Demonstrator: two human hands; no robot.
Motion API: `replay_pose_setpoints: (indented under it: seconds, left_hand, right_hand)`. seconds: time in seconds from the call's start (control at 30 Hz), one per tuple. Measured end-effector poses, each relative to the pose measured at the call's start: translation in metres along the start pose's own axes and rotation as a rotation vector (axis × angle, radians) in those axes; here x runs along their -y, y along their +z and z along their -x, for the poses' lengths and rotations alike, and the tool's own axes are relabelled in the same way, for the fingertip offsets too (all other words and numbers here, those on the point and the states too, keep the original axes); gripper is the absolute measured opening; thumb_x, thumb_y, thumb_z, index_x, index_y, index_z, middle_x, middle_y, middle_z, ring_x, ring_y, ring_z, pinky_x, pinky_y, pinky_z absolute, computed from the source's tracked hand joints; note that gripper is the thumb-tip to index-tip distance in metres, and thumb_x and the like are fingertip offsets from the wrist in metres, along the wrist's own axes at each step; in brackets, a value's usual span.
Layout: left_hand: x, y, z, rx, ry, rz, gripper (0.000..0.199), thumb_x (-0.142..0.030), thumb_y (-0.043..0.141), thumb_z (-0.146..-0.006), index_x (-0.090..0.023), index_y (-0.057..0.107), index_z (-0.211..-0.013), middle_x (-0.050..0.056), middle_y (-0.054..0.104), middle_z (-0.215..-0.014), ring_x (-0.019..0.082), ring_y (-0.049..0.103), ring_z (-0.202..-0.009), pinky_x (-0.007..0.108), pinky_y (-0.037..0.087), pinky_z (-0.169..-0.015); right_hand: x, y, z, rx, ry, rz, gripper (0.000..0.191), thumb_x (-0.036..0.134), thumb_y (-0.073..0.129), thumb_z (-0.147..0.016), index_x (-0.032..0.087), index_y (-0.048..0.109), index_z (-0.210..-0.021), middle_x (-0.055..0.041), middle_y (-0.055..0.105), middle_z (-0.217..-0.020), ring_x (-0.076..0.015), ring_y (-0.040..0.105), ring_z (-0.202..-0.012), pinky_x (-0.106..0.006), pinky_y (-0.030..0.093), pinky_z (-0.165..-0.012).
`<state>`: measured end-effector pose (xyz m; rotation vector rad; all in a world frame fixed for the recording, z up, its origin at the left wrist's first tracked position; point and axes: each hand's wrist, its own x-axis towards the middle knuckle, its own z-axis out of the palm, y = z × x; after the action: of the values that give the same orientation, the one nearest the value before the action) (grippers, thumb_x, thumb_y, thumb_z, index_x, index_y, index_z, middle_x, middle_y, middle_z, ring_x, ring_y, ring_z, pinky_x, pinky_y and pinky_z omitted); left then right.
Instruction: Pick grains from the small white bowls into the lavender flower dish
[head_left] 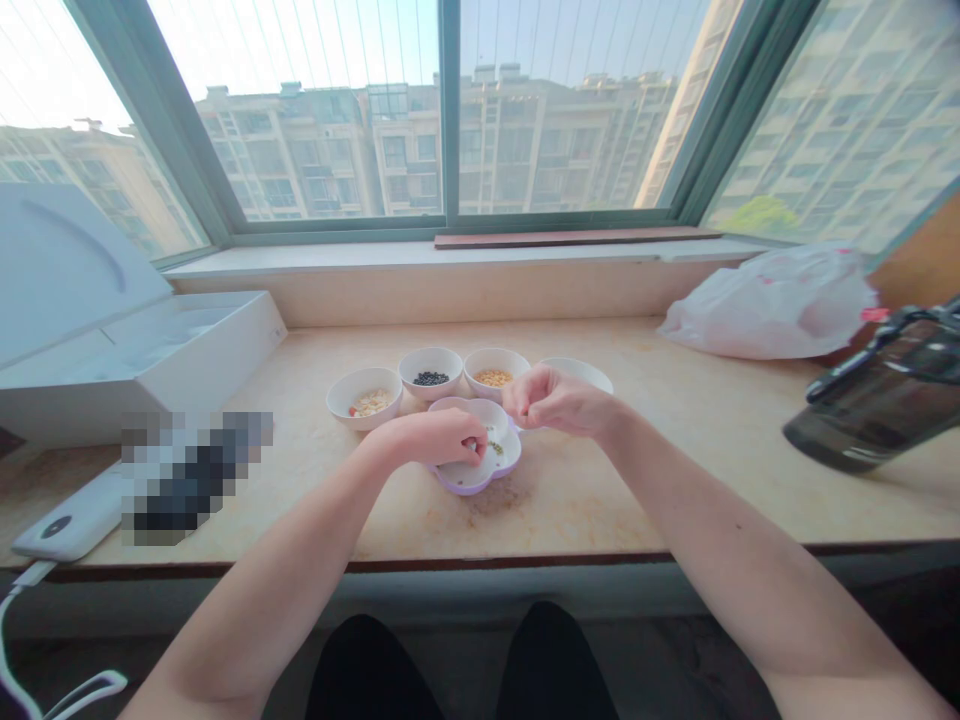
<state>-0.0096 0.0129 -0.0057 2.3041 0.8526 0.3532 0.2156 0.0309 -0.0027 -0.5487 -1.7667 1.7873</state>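
Stone windowsill [570,510]: a few grains [493,446] in a lilac-rimmed dish [457,478]

Your left hand [439,437] curls over the lobed dish at mid-frame, its fingertips [474,450] pressed down into the white hollow; you cannot tell whether they hold anything. Your right hand [559,400] hangs just above the dish's upper right edge, thumb and fingers pinched together, and whatever lies between them is hidden.

Just behind the dish, four white bowls stand in an arc. The first bowl [365,398] holds pale flakes, the second bowl [430,372] black beans and the third bowl [493,372] yellow grains. The fourth bowl [581,372] sits partly behind your right hand, its contents out of sight.

Farther out, an open white box [112,340] fills the upper left, with a pixelated object [195,478] and a white power bank [67,517] at lower left. On the right lie a white plastic bag [772,305] and a tilted dark bottle [877,395]. Apartment blocks [450,150] rise beyond the window [450,225].
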Motion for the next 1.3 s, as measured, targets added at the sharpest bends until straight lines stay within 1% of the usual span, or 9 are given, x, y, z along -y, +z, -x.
replay_pose_setpoints:
  seconds: [0.17, 0.3, 0.43, 0.53, 0.67, 0.8, 1.0, 1.1, 1.3]
  left_hand:
    - [-0.007, -0.007, 0.0, 0.04, 0.019, -0.105, 0.019, -0.018, 0.058, -0.087, -0.019, 0.058, -0.068, -0.002, 0.055, -0.066, 0.014, 0.046, -0.062, 0.029, 0.031, -0.062]
    - [-0.011, -0.013, -0.001, -0.024, -0.073, -0.158, 0.019, -0.027, 0.043, -0.098, -0.021, 0.051, -0.082, 0.0, 0.055, -0.078, 0.015, 0.048, -0.07, 0.029, 0.035, -0.068]
    - [-0.01, -0.013, -0.002, -0.164, -0.162, -0.136, 0.022, -0.032, 0.035, -0.101, -0.021, 0.048, -0.087, 0.001, 0.057, -0.086, 0.016, 0.05, -0.077, 0.03, 0.037, -0.074]
    - [-0.01, -0.011, -0.003, -0.253, -0.195, -0.065, 0.023, -0.034, 0.035, -0.102, -0.021, 0.05, -0.09, 0.002, 0.06, -0.09, 0.018, 0.053, -0.083, 0.031, 0.037, -0.076]
    - [-0.013, -0.01, -0.004, -0.335, -0.207, 0.104, 0.026, -0.035, 0.039, -0.101, -0.02, 0.051, -0.084, 0.001, 0.057, -0.083, 0.017, 0.05, -0.077, 0.03, 0.036, -0.072]
    - [-0.018, -0.009, -0.004, -0.342, -0.176, 0.389, 0.027, -0.036, 0.044, -0.1, -0.02, 0.046, -0.079, -0.002, 0.043, -0.072, 0.012, 0.039, -0.065, 0.026, 0.031, -0.061]
    - [-0.023, -0.011, 0.001, -0.272, -0.127, 0.775, 0.036, -0.045, 0.056, -0.096, -0.019, 0.044, -0.074, -0.004, 0.037, -0.07, 0.009, 0.033, -0.061, 0.023, 0.03, -0.058]
    - [-0.021, -0.01, -0.001, -0.28, -0.114, 0.853, 0.037, -0.046, 0.061, -0.093, -0.018, 0.045, -0.074, -0.003, 0.039, -0.072, 0.008, 0.034, -0.062, 0.022, 0.03, -0.059]
    - [-0.012, -0.002, -0.009, -0.324, -0.156, 0.83, 0.037, -0.05, 0.068, -0.087, -0.017, 0.053, -0.079, -0.005, 0.039, -0.067, 0.008, 0.034, -0.059, 0.021, 0.028, -0.056]
  right_hand:
    - [0.011, 0.001, 0.005, -0.072, -0.043, 0.011, 0.035, 0.042, 0.087, -0.069, 0.016, 0.064, -0.069, 0.0039, 0.052, -0.061, -0.0075, 0.04, -0.055, -0.023, 0.03, -0.052]
    - [0.024, -0.01, 0.009, -0.334, -0.088, 0.136, 0.038, 0.053, 0.075, -0.083, 0.018, 0.06, -0.081, 0.0025, 0.056, -0.068, -0.0078, 0.04, -0.055, -0.023, 0.03, -0.052]
    - [0.029, -0.032, 0.012, -0.685, -0.065, 0.597, 0.038, 0.053, 0.056, -0.095, 0.02, 0.055, -0.077, -0.0007, 0.062, -0.068, -0.0102, 0.044, -0.055, -0.025, 0.034, -0.055]
    - [0.029, -0.044, 0.016, -0.81, 0.112, 1.043, 0.036, 0.04, 0.052, -0.097, 0.019, 0.059, -0.068, -0.0038, 0.066, -0.068, -0.0139, 0.054, -0.062, -0.027, 0.037, -0.061]
    - [0.026, -0.053, 0.022, -0.764, 0.405, 1.287, 0.025, 0.032, 0.061, -0.089, 0.017, 0.07, -0.071, -0.0077, 0.073, -0.077, -0.0185, 0.063, -0.069, -0.029, 0.039, -0.061]
    - [0.023, -0.054, 0.023, -0.727, 0.477, 1.332, 0.018, 0.027, 0.063, -0.084, 0.018, 0.078, -0.081, -0.009, 0.078, -0.087, -0.0207, 0.068, -0.077, -0.028, 0.043, -0.065]
    - [0.021, -0.035, 0.011, -0.801, 0.142, 1.152, 0.026, 0.037, 0.063, -0.087, 0.018, 0.079, -0.089, -0.0087, 0.077, -0.087, -0.021, 0.067, -0.077, -0.031, 0.046, -0.07]
    - [0.016, -0.016, 0.002, -0.662, -0.089, 0.856, 0.032, 0.046, 0.065, -0.087, 0.017, 0.077, -0.092, -0.0068, 0.075, -0.086, -0.0177, 0.063, -0.072, -0.03, 0.047, -0.068]
    - [0.007, 0.015, -0.008, -0.462, -0.092, 0.46, 0.04, 0.051, 0.079, -0.076, 0.017, 0.076, -0.097, -0.001, 0.066, -0.069, -0.0106, 0.054, -0.054, -0.024, 0.041, -0.051]
